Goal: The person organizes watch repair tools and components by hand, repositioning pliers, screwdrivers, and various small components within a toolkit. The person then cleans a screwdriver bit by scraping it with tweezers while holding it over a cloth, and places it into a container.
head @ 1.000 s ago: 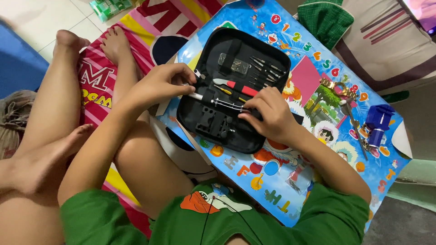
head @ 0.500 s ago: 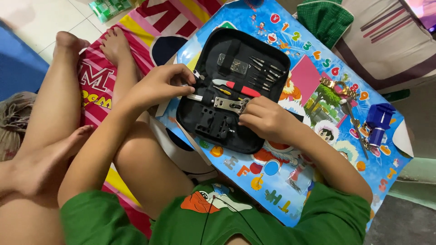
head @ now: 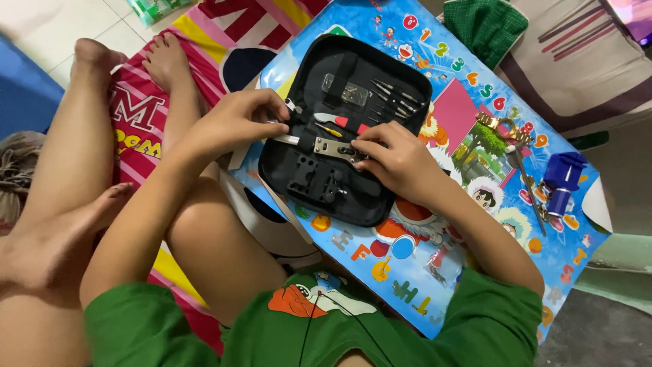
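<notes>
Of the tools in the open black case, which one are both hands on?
The long metal tool lying across the case's middle: left hand at its handle end, right hand at its head.

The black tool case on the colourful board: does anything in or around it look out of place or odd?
The black tool case lies open at a slant, both hands on a metal tool across its middle. The gold watch, a thin tool and a blue block lie loose on the board, outside the case. Nothing looks spilled or damaged.

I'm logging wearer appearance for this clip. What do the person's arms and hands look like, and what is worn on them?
Both arms are bare below short green sleeves. The left hand and right hand are bare too: no gloves, rings, watch or bracelets visible.
</notes>
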